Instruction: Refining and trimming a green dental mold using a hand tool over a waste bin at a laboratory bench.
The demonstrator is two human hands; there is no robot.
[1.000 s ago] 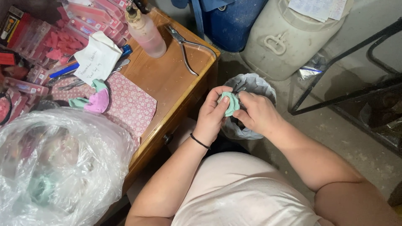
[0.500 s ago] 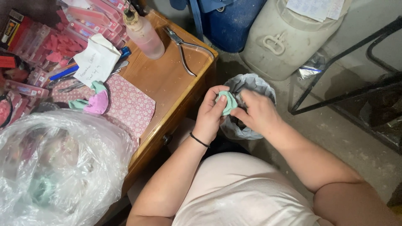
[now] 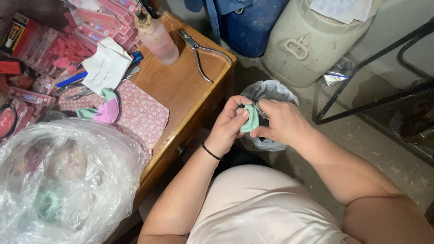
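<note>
My left hand [image 3: 229,127] grips a small mint-green piece [image 3: 250,118] over a small bin lined with a grey bag [image 3: 271,92]. My right hand [image 3: 281,123] pinches a thin metal tool against the top of that piece; most of the tool is hidden by the fingers. A black band circles my left wrist. Both hands are just off the right corner of a wooden table [image 3: 181,86].
On the table lie metal pliers [image 3: 199,52], a pink bottle [image 3: 156,35], a pink patterned sheet [image 3: 140,115] and green and pink pieces [image 3: 105,108]. A large clear plastic bag [image 3: 58,180] fills the lower left. A blue drum [image 3: 246,22], a white canister [image 3: 307,45] and a black metal frame [image 3: 375,101] stand on the floor.
Both hands and the green piece stay over the bin with only small shifts of the fingers; the view has drifted slightly.
</note>
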